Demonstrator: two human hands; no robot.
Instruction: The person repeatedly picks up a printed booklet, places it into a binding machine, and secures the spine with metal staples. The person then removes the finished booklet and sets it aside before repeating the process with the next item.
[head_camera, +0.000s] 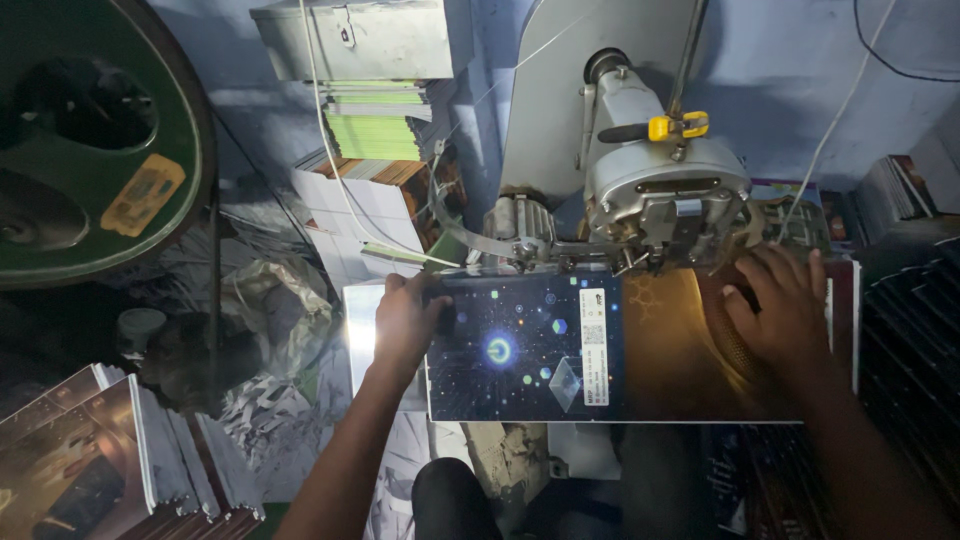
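A large glossy booklet cover (530, 350), dark blue with star patterns on one half and orange-brown on the other, lies flat under the head of a grey stitching machine (655, 190). My left hand (405, 320) grips the cover's left edge, thumb on top. My right hand (785, 305) presses flat on the orange half near the right edge, just right of the machine head. A white label strip (593, 345) runs down the cover's middle.
A stack of similar booklets (110, 460) lies at the lower left. Green and white paper piles (375, 125) stand behind the machine. A big dark green wheel (90, 130) fills the upper left. More dark stacks (915, 330) sit on the right.
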